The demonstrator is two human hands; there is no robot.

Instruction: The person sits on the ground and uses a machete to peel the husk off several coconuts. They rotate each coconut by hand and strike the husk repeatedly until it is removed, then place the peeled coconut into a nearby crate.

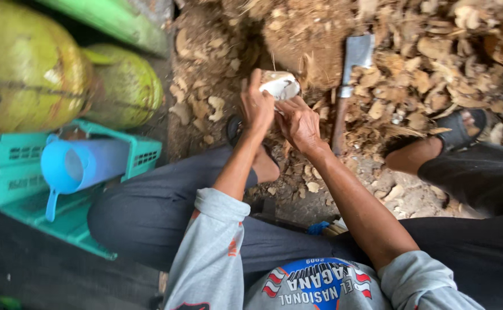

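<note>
- Above the squatting knees, between the two feet: a peeled coconut piece [280, 85], white flesh showing with a brown rim, is held up over the husk-strewn ground [435, 63].
- Left hand [256, 106]: closed around the piece from its left side, fingers wrapped up over the top edge, thumb side turned toward the camera.
- Right hand [299, 122]: curled shut just below and against the piece; whether a small tool is pinched in it cannot be told, since the fingers are folded under.
- Handling note, as a judgement: the piece is best kept clamped firmly in the left hand and turned a little at a time, with the working fingers held close to the brown skin and clear of any edge; the white flesh looks slippery, so a steady, low hold over the ground is advised.
- Cleaver [352, 86]: laid on the husk chips just right of the hands, blade pointing away, wooden handle toward the body; touched by neither hand.
- Blue plastic jug [82, 165]: laid on its side across the teal plastic crate [18, 189], mouth facing left; its inside is seen as empty, so far as visible.
- Teal crate: slotted walls, no other contents made out under the jug.
- Green coconuts [30, 72]: two whole fruits, resting beside the crate at upper left, well apart from the hands.
- Sandalled foot [461, 129]: planted among the chips at right.
</note>
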